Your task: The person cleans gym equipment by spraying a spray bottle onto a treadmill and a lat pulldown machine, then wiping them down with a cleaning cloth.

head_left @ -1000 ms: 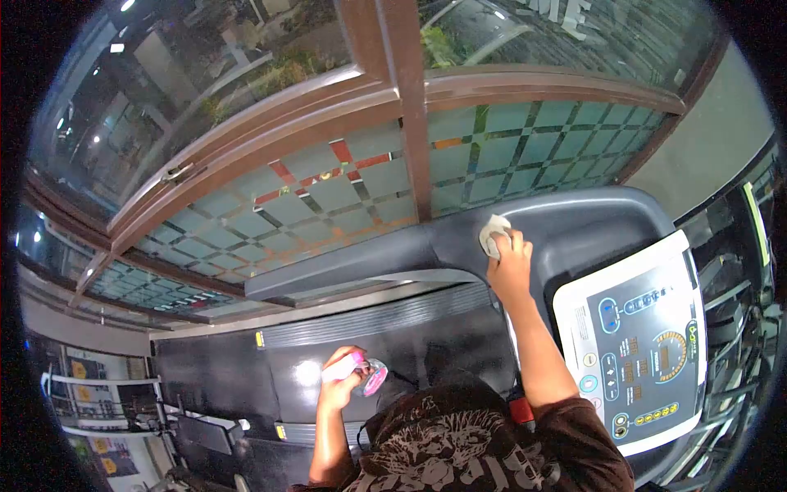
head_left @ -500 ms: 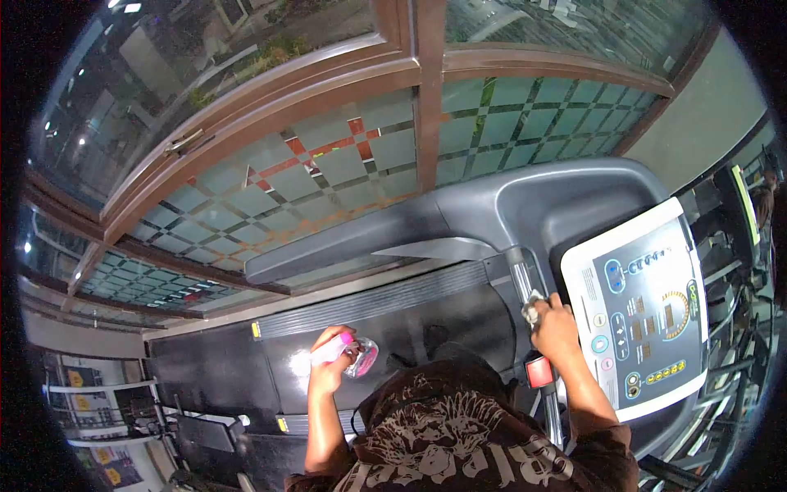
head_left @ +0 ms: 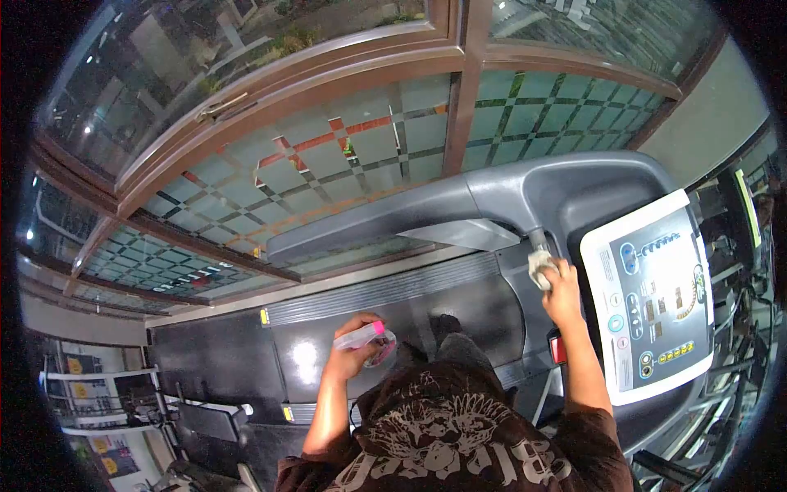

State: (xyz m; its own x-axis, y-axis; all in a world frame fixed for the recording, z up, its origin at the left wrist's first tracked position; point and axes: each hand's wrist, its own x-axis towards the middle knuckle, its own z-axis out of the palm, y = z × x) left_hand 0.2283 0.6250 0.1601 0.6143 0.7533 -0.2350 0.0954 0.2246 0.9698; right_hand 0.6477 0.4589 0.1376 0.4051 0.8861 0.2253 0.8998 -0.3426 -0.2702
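My right hand (head_left: pixel 562 297) is closed on a crumpled pale cloth (head_left: pixel 541 269), which is pressed against the metal crossbar (head_left: pixel 539 239) of a treadmill, near the bar's far end. Just right of that hand is the white-edged console panel (head_left: pixel 611 316) with its printed buttons. A red block (head_left: pixel 558 348) on the crossbar is partly covered by my right forearm. In my left hand (head_left: pixel 351 354) is a clear spray bottle (head_left: pixel 384 351) with a pink and white top, held above the running belt (head_left: pixel 324 369). The fingers wrap around it and hide part of it.
The grey side handrail (head_left: pixel 369 221) runs along a brown-framed window (head_left: pixel 459 107) with frosted, checkered glass. Ribbed side strips (head_left: pixel 385 291) border the belt. Other gym equipment (head_left: pixel 205 422) stands at the lower left, and more machines are at the far right.
My right hand has slid the cloth along the crossbar toward its far end by the handrail. The left hand with the spray bottle has shifted slightly right as the view moved.
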